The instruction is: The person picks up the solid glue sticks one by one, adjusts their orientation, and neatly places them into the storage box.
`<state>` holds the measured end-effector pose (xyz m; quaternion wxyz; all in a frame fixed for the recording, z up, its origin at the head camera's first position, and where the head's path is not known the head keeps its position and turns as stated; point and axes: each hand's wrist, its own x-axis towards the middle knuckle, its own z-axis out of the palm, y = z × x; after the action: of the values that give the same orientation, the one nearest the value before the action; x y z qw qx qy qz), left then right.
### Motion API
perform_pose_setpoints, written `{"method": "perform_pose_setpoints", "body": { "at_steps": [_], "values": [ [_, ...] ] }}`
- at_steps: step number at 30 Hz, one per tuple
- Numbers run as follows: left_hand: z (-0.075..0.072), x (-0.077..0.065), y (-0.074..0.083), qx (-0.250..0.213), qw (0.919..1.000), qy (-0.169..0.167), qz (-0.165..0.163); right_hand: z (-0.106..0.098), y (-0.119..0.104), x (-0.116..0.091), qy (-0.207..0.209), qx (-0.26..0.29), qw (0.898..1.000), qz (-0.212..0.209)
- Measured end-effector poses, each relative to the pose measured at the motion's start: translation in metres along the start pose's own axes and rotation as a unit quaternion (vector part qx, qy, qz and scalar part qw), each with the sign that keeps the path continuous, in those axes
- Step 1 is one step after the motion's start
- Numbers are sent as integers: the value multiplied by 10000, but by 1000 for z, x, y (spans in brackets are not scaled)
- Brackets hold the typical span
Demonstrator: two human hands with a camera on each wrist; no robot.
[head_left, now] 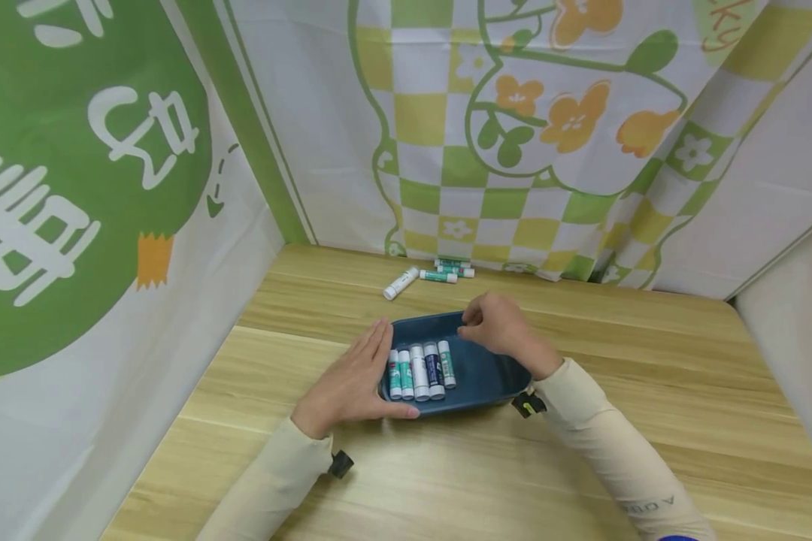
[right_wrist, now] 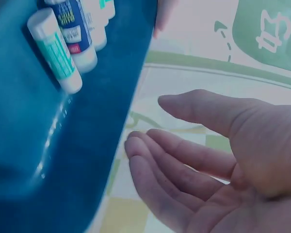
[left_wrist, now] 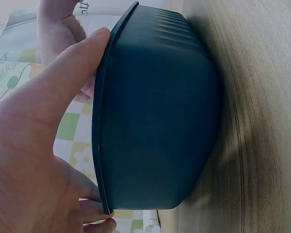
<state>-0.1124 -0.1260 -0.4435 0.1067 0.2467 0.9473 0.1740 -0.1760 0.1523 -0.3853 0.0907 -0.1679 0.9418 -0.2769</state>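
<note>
A dark blue tray [head_left: 489,376] sits on the table, with several glue sticks [head_left: 419,372] lined up side by side in its left half. Some are white and green, one is mostly white, and one has a navy label. My left hand [head_left: 355,376] rests against the tray's left end, fingers straight along that side and thumb [left_wrist: 82,53] stretched along the front rim. Over the tray's back right edge, my right hand [head_left: 499,324] hovers with loosely bent fingers. In the right wrist view nothing lies between its thumb [right_wrist: 199,104] and fingertips.
Behind the tray, a larger white glue stick [head_left: 401,283] lies at an angle on the wooden table [head_left: 649,376]. Several small green and white glue sticks [head_left: 438,277] are beside it, close to the patterned curtain [head_left: 460,180]. Cloth walls stand at both sides.
</note>
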Motion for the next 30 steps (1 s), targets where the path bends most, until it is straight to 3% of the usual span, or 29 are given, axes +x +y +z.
{"method": "perform_pose_setpoints", "body": {
  "at_steps": [9, 17, 30],
  "values": [
    [-1, 0, -2, 19, 10000, 14, -31, -11, 12, 26, 710, -367, 9960, -404],
    [-2, -1, -3, 14, 10000, 21, 12, -9, 28, 60, 705, -343, 9938, -792],
    [0, 0, -2, 10, 10000, -5, 50, 4, 43, 105, 450, -539, 9972, -258]
  ]
}}
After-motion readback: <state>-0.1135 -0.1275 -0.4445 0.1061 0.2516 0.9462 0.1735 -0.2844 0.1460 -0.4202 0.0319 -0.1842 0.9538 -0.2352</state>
